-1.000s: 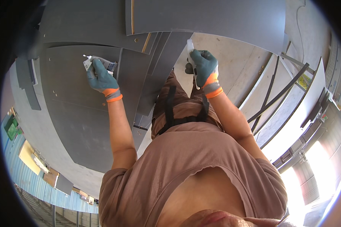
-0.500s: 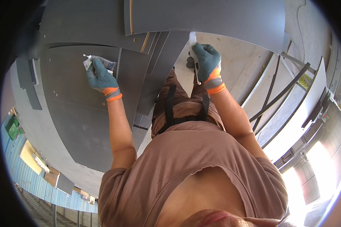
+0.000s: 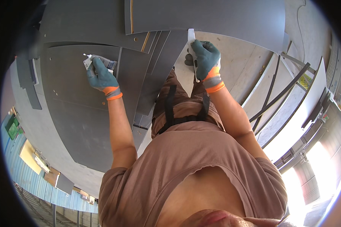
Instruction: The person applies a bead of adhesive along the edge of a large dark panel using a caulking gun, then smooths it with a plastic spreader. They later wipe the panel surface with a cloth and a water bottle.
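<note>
My left hand (image 3: 101, 77), in a teal-coated glove with an orange cuff, is closed around a grey-and-white squeeze tube (image 3: 109, 64). The tube's thin white nozzle points to the left, over a dark grey panel. My gloved right hand (image 3: 207, 60) grips a long, flat, pale strip-like tool (image 3: 191, 37) by its middle. Its broad upper end reaches the near edge of the upper grey panel (image 3: 216, 17); whether it touches the edge I cannot tell. Below the hand the tool's narrow lower end shows. My fingers hide its middle.
More dark grey panels (image 3: 91, 109) lie stacked and overlapping to the left. At the right, metal bars (image 3: 282, 90) and a long pale panel (image 3: 308, 106) stand near the concrete floor (image 3: 236, 56). Below the upper panel are my legs and a dark shoe.
My right hand and the pale tool have shifted slightly up and to the left along the panel edge. The left hand with the tube has hardly moved.
</note>
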Motion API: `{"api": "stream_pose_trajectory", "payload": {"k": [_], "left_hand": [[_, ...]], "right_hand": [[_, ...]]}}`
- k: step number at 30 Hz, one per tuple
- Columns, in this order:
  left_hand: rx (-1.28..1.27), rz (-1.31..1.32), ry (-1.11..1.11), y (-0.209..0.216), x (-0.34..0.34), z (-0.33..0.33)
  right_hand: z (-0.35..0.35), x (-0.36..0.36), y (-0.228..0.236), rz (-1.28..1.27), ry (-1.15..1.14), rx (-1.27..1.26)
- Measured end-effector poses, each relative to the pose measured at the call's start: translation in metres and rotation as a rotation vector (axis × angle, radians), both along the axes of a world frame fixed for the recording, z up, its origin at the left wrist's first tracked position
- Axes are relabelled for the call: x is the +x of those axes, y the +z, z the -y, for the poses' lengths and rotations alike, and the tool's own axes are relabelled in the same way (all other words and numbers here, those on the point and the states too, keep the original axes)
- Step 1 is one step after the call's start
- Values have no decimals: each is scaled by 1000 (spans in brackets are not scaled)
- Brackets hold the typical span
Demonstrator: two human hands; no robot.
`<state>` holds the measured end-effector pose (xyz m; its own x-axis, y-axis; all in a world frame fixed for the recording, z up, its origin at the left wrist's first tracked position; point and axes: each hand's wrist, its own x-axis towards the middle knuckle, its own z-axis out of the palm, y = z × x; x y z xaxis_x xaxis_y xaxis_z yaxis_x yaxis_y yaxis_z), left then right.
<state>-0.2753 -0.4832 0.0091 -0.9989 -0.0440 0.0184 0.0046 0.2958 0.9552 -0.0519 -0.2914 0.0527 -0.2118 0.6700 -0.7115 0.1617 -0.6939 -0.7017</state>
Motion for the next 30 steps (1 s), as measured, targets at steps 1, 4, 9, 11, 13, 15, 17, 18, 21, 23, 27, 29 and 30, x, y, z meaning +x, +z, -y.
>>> {"api": "stream_pose_trajectory", "payload": {"k": [1, 4, 9, 11, 13, 15, 17, 18, 21, 23, 27, 29, 30], "left_hand": [[-8, 15, 3, 3, 1, -2], [-22, 35, 8, 8, 3, -4], [-17, 16, 7, 2, 0, 1], [-22, 12, 6, 2, 1, -1], [-36, 7, 8, 2, 1, -1], [-56, 1, 14, 3, 1, -2], [-52, 16, 10, 5, 2, -2], [-50, 23, 9, 6, 2, -2], [-32, 9, -1, 1, 1, 1], [-29, 25, 1, 2, 1, 2], [-1, -38, 2, 2, 2, -4], [-15, -15, 20, 7, 4, -8], [-23, -5, 33, 9, 5, -8]], "right_hand": [[1, 0, -2, 4, -10, -16], [3, 3, -4, 21, 9, -72], [8, 7, -1, -13, 18, -83], [4, 7, 0, -14, 21, -64], [1, 2, 3, -27, 19, -40], [-1, 0, 3, -25, 10, -38], [-2, 1, 1, -10, -5, -62], [0, 3, 0, 3, -7, -68], [6, 15, -2, 32, -6, -54], [8, 20, -1, 34, 1, -6], [9, 8, -2, -34, -30, 140], [13, -5, -12, -54, -13, 176], [13, -15, -8, -7, 8, 165]]}}
